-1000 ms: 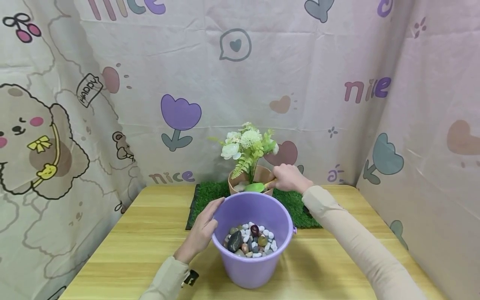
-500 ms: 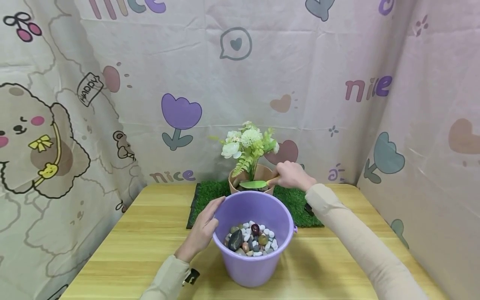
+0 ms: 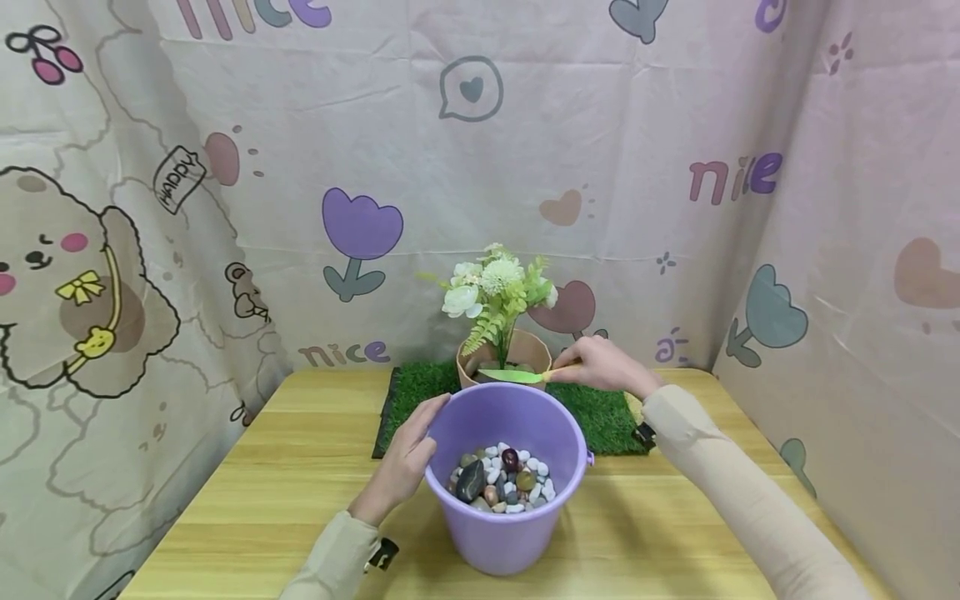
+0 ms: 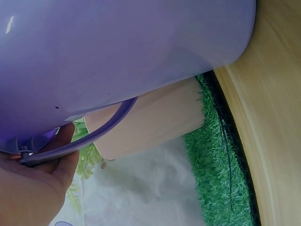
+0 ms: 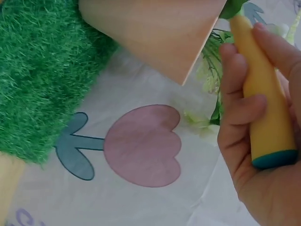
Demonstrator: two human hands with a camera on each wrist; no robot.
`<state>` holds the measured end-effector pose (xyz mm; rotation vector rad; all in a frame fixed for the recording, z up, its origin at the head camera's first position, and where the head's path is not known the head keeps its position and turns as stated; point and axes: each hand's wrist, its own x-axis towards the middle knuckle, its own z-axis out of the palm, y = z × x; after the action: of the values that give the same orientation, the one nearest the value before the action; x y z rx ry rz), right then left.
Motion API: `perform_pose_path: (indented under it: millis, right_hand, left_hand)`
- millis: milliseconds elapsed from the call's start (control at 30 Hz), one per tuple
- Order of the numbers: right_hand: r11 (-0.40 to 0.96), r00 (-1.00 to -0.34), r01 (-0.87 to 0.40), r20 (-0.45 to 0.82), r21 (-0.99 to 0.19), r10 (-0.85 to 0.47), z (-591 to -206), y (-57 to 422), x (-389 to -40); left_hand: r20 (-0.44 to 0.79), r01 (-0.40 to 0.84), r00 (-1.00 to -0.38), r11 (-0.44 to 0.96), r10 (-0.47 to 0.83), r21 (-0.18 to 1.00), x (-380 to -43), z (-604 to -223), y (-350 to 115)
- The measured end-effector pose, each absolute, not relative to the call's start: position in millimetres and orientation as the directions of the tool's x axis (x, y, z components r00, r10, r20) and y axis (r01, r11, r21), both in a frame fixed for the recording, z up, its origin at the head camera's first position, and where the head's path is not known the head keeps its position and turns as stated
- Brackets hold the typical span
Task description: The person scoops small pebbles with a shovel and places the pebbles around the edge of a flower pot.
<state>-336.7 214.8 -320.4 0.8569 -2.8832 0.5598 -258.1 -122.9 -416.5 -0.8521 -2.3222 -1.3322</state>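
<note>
My left hand [image 3: 403, 457] grips the purple bucket [image 3: 501, 542] at its left rim. In the left wrist view its fingers curl over the edge where the bucket handle [image 4: 106, 127] joins. White, black and brown stones [image 3: 498, 483] lie in the bucket. My right hand [image 3: 600, 364] holds a garden trowel by its yellow handle [image 5: 265, 103], fingers wrapped around it. Its green blade [image 3: 512, 377] points left across the mouth of a tan flowerpot [image 3: 467, 372], below the stems. White flowers with green leaves [image 3: 498, 287] stand in the pot, and darker stones show at their base.
The pot stands on an artificial grass mat [image 3: 416, 392] at the back of the wooden table [image 3: 247, 492]. A printed cloth [image 3: 480, 167] hangs close behind the mat and along both sides.
My right hand has shifted right and tipped the trowel, so the blade now shows more edge-on. More of the stones in the pot show. The left hand and bucket have stayed put.
</note>
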Motion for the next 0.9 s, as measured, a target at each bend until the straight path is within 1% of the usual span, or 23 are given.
perform_pose_path:
  millis: [200,433,667,900]
  right_hand:
    - [0.745,-0.861,-0.506,0.203,-0.434,-0.467,-330,234,-328]
    - [0.737,-0.891,-0.452,0.208,-0.503,-0.405,-332,252,-315]
    - [0.684,-0.880,-0.453,0.168,-0.572,-0.444,-335,267,-306]
    - [0.599,-0.851,-0.467,0.149,-0.651,-0.503,-327,265,-302]
  left_hand:
    - [0.551,0.648,-0.761,0.379,0.341,0.660,-260,-418,-123]
    - [0.549,0.644,-0.765,0.376,0.337,0.666,-259,-417,-123]
    - [0.552,0.644,-0.765,0.378,0.332,0.666,-258,-416,-123]
    - [0.542,0.639,-0.769,0.377,0.339,0.670,-258,-414,-122]
